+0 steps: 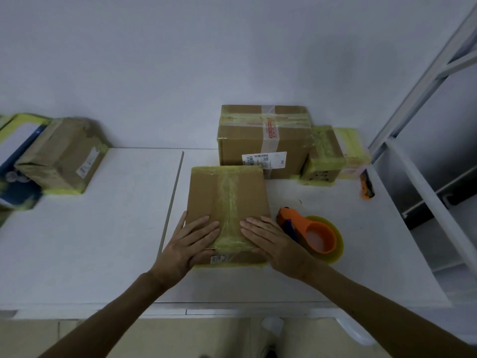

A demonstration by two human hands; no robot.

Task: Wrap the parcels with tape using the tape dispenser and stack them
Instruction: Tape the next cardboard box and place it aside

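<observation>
A brown cardboard parcel with a yellowish tape strip down its middle lies on the white table in front of me. My left hand lies flat on its near left top, fingers straight, thumb over the near edge. My right hand lies flat on its near right top beside the tape strip. The orange tape dispenser with a yellow tape roll rests on the table just right of my right hand, held by neither hand.
A larger taped box stands behind the parcel, with a smaller yellow-taped parcel to its right. More taped parcels sit at the far left. An orange cutter lies far right. White shelving borders the table's right side.
</observation>
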